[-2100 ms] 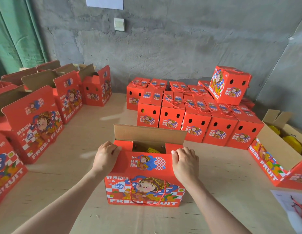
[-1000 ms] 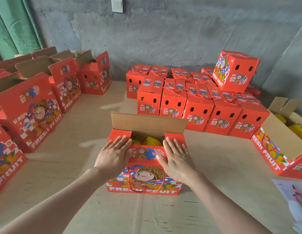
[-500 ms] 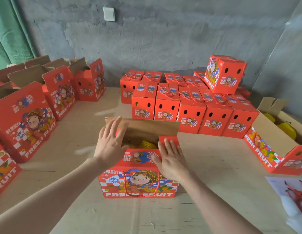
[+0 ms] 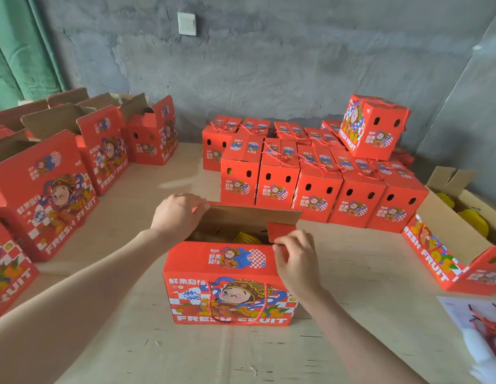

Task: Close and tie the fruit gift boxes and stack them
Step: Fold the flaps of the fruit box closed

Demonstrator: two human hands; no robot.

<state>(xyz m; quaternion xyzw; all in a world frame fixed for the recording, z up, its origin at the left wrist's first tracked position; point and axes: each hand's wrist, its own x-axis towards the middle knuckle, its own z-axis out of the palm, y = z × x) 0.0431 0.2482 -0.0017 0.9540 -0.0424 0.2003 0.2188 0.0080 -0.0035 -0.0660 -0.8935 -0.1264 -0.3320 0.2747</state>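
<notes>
Open gift box [image 4: 227, 275] stands at centre of the table [image 4: 357, 275]; left hand [image 4: 176, 214] curls over the rear flap [image 4: 249, 217] at its left corner; right hand [image 4: 295, 259] pinches the red side flap [image 4: 280, 231]. Risk: netted fruit [image 4: 247, 238] appears to sit high; flaps forced down out of order may crease or jam.

Left hand [image 4: 179, 214], toward 8 o'clock of frame centre: bare, back and knuckles in view, fingertips out of sight. Left forearm [image 4: 75, 292], reaching the frame edge at 8 o'clock: bare along its whole visible length, broadest at the edge, tapering to the wrist. Right hand [image 4: 296, 259], toward 5 o'clock of centre: bare, back in view. Right forearm [image 4: 360, 339], reaching the edge at 5 o'clock: bare throughout, likewise tapering toward the wrist.
</notes>
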